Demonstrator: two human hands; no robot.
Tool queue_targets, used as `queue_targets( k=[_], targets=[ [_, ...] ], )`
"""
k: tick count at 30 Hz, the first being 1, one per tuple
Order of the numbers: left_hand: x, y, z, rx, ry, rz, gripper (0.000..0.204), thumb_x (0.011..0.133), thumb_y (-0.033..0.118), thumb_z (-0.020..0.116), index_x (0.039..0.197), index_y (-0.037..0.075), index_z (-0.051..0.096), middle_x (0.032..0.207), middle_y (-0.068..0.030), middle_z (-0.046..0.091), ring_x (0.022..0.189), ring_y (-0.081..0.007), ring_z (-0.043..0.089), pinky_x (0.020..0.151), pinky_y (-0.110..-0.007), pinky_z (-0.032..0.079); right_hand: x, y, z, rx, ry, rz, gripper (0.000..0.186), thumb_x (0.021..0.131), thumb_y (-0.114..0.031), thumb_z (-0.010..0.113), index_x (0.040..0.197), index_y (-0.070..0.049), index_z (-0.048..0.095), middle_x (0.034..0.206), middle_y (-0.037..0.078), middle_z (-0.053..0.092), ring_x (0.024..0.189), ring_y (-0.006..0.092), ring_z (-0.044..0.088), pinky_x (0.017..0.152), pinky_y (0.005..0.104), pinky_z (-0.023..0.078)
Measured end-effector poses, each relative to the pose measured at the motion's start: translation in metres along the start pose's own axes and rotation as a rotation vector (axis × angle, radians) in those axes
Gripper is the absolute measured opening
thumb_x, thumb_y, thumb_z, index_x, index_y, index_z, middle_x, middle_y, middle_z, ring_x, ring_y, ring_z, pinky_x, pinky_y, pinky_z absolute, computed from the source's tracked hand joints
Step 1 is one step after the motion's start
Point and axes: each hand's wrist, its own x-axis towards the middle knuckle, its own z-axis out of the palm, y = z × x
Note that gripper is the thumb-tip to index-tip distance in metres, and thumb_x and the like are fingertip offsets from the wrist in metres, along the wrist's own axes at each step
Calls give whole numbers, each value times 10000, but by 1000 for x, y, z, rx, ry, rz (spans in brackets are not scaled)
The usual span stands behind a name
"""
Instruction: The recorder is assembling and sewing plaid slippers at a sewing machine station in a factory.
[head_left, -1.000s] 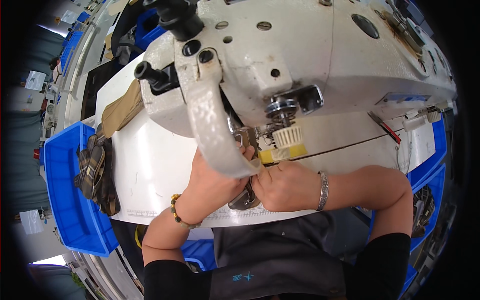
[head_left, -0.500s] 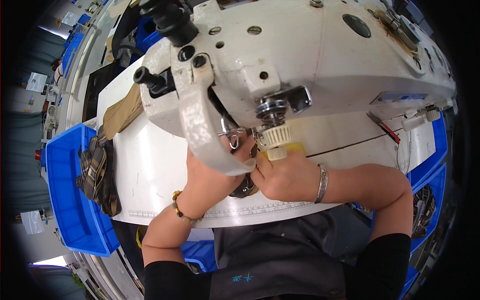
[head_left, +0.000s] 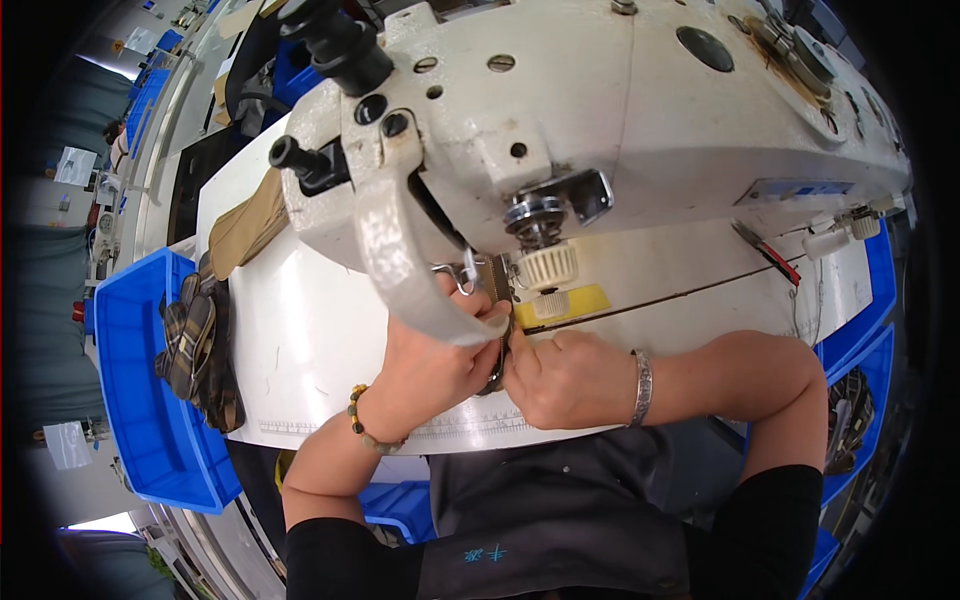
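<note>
A white sewing machine (head_left: pixel 640 120) stretches across the upper half of the view. Under its needle end lies a dark brown piece of fabric (head_left: pixel 497 275), partly covered by my fingers and the machine's curved cover (head_left: pixel 395 270). My left hand (head_left: pixel 430 360) is closed on the fabric's left side, its fingertips hidden behind that cover. From the right, my right hand (head_left: pixel 562 375) pinches the fabric's near edge, its fingers nearly meeting the left ones. Just beyond the right hand, a yellow strip (head_left: pixel 575 302) lies on the white table (head_left: pixel 300 340).
Plaid fabric pieces (head_left: pixel 195 340) hang over the rim of a blue bin (head_left: pixel 150 400) at the left. Tan fabric (head_left: pixel 245 230) lies on the table's far left. Red-handled snips (head_left: pixel 768 252) rest at the right, above another blue bin (head_left: pixel 870 400) holding fabric.
My right hand has come a little toward me, uncovering more of the yellow strip. More of the brown fabric shows beneath the needle end. Both hands keep their grip.
</note>
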Motion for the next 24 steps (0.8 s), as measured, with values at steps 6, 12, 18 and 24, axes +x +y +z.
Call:
queue_targets(
  k=[6, 12, 18, 24],
  targets=[
    [10, -18, 10, -52, 88, 6, 68, 678, 54, 737, 727, 79, 696, 817, -1, 622, 761, -230, 590, 656, -402, 410, 2, 13, 7, 25, -48, 84, 165, 726, -142, 626, 791, 9, 645, 767, 184, 640, 527, 180, 605, 434, 306, 469],
    [19, -31, 10, -124, 110, -60, 30, 739, 40, 733, 747, 57, 709, 709, -79, 616, 625, -296, 594, 558, -395, 461, 5, 22, 12, 57, 27, 166, 133, 712, -135, 636, 658, -64, 537, 584, 50, 547, 483, 191, 585, 433, 341, 461],
    [16, -20, -14, -54, 20, -27, 178, 736, 121, 769, 904, 76, 730, 780, -57, 617, 702, -273, 608, 622, -399, 460, 5, 23, 15, 144, 49, 218, 101, 717, -138, 638, 698, -54, 584, 601, 57, 577, 495, 210, 601, 452, 353, 479],
    [-3, 16, -35, 191, -172, -79, 309, 710, 184, 795, 1004, 123, 723, 846, 23, 550, 878, -193, 584, 863, -498, 322, 6, 21, 13, 56, 33, 208, 141, 723, -165, 634, 705, -27, 615, 659, 136, 613, 525, 220, 629, 442, 348, 481]
  ],
)
